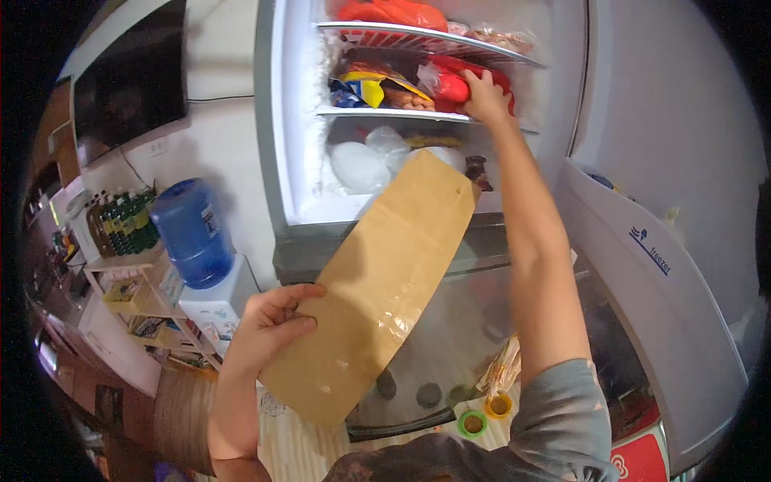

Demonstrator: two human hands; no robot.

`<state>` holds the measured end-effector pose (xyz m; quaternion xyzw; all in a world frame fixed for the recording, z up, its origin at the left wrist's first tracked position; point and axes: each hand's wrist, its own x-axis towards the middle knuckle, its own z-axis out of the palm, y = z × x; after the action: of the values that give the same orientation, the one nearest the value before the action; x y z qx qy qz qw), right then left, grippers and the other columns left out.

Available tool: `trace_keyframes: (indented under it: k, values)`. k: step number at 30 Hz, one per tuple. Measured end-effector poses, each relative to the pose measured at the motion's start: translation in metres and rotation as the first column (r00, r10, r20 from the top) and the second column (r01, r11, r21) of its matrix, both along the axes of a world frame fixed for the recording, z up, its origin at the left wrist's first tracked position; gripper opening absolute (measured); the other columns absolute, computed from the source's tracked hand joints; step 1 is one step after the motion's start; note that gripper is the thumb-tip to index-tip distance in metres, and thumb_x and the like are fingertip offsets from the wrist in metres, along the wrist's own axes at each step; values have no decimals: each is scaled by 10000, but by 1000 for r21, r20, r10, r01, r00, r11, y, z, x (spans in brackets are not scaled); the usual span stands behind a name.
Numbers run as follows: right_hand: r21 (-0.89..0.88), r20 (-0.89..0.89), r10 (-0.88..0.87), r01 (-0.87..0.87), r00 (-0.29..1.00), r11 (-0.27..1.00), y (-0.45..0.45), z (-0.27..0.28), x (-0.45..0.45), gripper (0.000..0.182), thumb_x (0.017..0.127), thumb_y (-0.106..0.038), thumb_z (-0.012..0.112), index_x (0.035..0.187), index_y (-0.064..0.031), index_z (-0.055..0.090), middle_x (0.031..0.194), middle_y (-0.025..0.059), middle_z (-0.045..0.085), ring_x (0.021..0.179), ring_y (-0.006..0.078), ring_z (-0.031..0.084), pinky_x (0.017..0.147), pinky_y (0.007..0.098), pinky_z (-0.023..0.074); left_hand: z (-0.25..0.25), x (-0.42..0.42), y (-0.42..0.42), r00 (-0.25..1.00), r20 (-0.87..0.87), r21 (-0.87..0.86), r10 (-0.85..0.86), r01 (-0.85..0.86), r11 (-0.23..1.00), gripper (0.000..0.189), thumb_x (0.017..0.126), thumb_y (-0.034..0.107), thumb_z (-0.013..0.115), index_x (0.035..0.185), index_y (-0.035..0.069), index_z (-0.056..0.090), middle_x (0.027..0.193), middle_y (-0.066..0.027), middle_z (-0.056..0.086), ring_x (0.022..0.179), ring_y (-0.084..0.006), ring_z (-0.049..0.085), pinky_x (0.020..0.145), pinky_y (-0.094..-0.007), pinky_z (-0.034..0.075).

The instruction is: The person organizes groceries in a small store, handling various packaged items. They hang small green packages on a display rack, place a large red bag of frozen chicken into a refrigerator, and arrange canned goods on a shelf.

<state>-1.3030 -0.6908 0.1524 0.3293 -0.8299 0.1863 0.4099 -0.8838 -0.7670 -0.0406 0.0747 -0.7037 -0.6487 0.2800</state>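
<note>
My left hand (277,322) pinches the edge of a long brown paper sheet or flat bag (385,271), which has shiny patches. The far end of the paper overlaps the freezer's lower opening. My right hand (486,99) reaches onto the middle freezer shelf (391,112) and touches a red plastic bag (452,84). Whether its fingers grip the bag is unclear. Left of it lie a pack of sausages (406,99) and a yellow and blue packet (364,90). Below, white rounded bundles (361,167) and a clear plastic bag (387,144) sit on the freezer floor, partly behind the paper.
The freezer door (650,289) swings wide at right. More red bags (391,15) rest on the upper shelf. Frost coats the left wall. Two small pet-food-like bowls, green (473,424) and yellow (499,406), are below. A water dispenser (214,295) stands left.
</note>
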Motion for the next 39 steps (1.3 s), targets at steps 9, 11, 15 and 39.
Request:
trace_keyframes:
  k: [9, 11, 15, 39]
  values:
    - [-155, -127, 203, -222, 971, 963, 30, -9, 34, 433, 630, -146, 751, 1051, -141, 655, 956, 108, 623, 924, 293, 609, 808, 413, 476, -9, 39, -3, 995, 90, -62, -32, 38, 997, 386, 764, -102, 573, 1143, -32, 556, 931, -45, 628, 790, -76, 589, 686, -205, 462]
    - [-110, -168, 78, -97, 983, 989, 24, -10, 23, 364, 678, -160, 709, 1037, -199, 661, 1027, 88, 617, 933, 307, 604, 807, 460, 473, -7, 38, -6, 992, 97, -52, -84, 89, 995, 381, 768, -91, 575, 1143, -22, 560, 918, -35, 625, 791, -68, 582, 687, -200, 456]
    - [-42, -217, 57, -68, 975, 997, 17, -20, 8, 387, 728, -103, 617, 1116, -102, 603, 1006, 181, 607, 920, 345, 594, 806, 442, 467, -15, 26, -20, 991, 83, -165, -102, 115, 980, 363, 763, -66, 595, 1121, -5, 578, 947, -20, 614, 834, -71, 567, 685, -207, 452]
    - [-944, 226, 329, 122, 917, 308, 425, -256, 334, 342, 763, -61, 654, 1086, 8, 565, 1063, 112, 610, 920, 203, 596, 811, 336, 469, -144, -71, 71, 567, 267, -77, -779, 818, 569, 404, 760, -137, 477, 1159, -76, 505, 1044, -165, 574, 974, -178, 563, 856, -265, 430]
